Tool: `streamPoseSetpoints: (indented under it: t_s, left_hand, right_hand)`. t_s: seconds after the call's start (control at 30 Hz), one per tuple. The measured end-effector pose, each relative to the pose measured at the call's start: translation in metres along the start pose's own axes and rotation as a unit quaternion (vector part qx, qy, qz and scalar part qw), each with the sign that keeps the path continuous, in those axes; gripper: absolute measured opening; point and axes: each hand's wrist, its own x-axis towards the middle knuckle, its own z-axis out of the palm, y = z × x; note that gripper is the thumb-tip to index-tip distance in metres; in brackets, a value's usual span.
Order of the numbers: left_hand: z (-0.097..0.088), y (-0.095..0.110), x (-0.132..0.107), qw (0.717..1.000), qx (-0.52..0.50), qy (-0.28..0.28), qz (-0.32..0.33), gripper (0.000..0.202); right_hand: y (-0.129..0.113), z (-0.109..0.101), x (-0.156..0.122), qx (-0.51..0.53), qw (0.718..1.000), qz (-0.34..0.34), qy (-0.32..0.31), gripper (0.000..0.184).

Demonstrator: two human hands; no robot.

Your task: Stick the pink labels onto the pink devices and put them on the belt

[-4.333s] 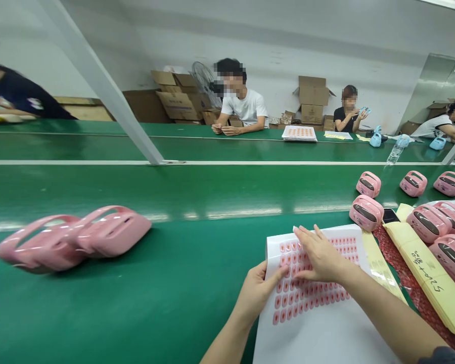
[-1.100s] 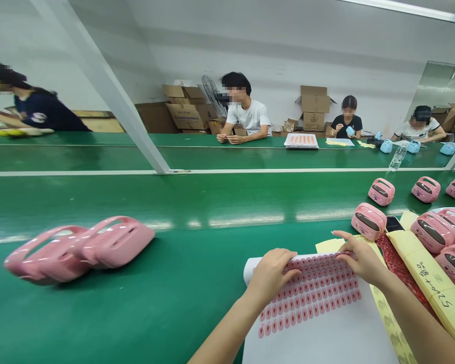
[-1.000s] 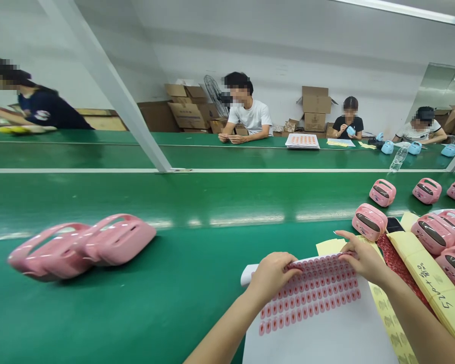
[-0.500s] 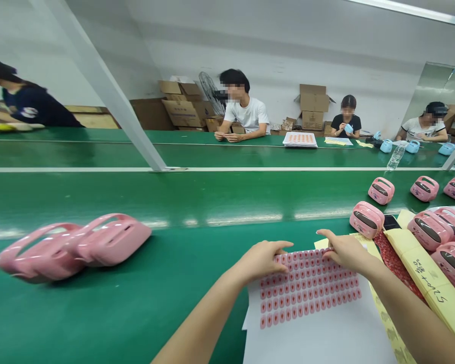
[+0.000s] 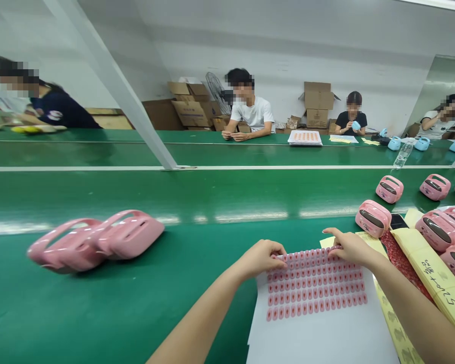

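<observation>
A white sticker sheet (image 5: 318, 288) with rows of small pink oval stickers, each with a red mark, lies over more white paper at the lower middle. My left hand (image 5: 263, 260) is closed on its far left corner, thumb and fingers pinching the edge. At the far right part of the same edge, my right hand (image 5: 349, 247) grips the sheet with its thumb and lower fingers, while the index finger points out to the left. Yellow printed sticker strips (image 5: 392, 318) show under my right forearm. A pink plastic case with a handle (image 5: 373, 218) stands just beyond that hand.
Two pink cases (image 5: 98, 242) lie together on the green table (image 5: 197, 303) at left. At right are a folded yellow paper (image 5: 432, 275), a dark phone (image 5: 398, 221) and several pink cases. A slanted white post (image 5: 136, 111) rises beyond; co-workers sit across the table, near a water bottle (image 5: 404, 153).
My left fingers have closed more tightly on the sheet's corner. The view has swung slightly left, so things appear shifted right. A co-worker at far right has raised both hands to the head.
</observation>
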Motion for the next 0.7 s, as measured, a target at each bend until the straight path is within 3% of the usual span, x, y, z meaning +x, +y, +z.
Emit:
streamPoseSetpoints:
  t_s: [0.27,0.7]
  left_hand:
    - [-0.008,-0.021,-0.008,0.993,-0.121,-0.007,0.004,0.049]
    - [0.007,-0.032,-0.006,0.971,-0.215,0.091,0.046,0.026]
  right_hand:
    - [0.003,-0.001,0.0,0.05,0.998,0.014,-0.023,0.053]
    - [0.008,0.003,0.002,0.065,0.997,0.013,-0.026,0.054]
